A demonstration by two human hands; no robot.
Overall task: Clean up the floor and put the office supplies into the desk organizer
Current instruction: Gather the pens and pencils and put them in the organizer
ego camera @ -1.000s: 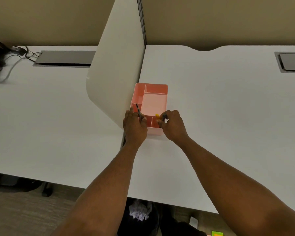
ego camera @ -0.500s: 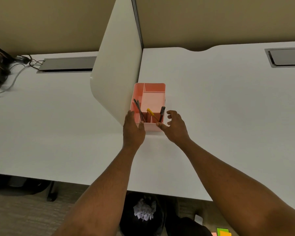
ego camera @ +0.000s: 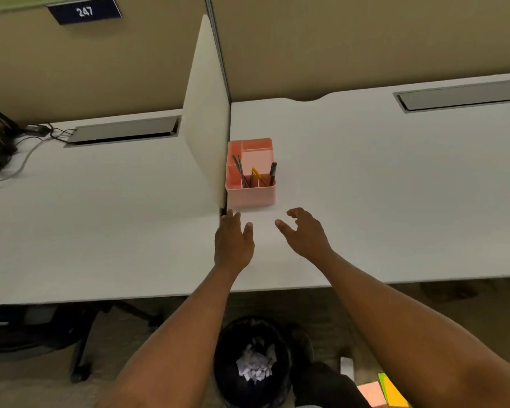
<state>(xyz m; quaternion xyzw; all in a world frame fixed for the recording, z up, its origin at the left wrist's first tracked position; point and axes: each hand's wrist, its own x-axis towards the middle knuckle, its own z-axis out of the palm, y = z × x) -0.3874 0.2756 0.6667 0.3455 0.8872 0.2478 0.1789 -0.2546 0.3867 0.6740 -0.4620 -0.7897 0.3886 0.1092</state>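
Both hands, the left hand (ego camera: 233, 241) and the right hand (ego camera: 305, 234), are open and hold nothing just beside the pink desk organizer (ego camera: 250, 193) on the white desk (ego camera: 395, 187), so reach down for the sticky notes (ego camera: 383, 391) on the floor and grab them gently.

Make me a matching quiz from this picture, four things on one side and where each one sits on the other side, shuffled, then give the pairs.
Things:
1. pink organizer
2. crumpled paper
3. sticky notes
4. cables

Places:
A. on the floor at the lower right
B. on the desk, against the white divider
C. far left of the left desk
D. inside the black bin under the desk

Pairs: 1-B, 2-D, 3-A, 4-C
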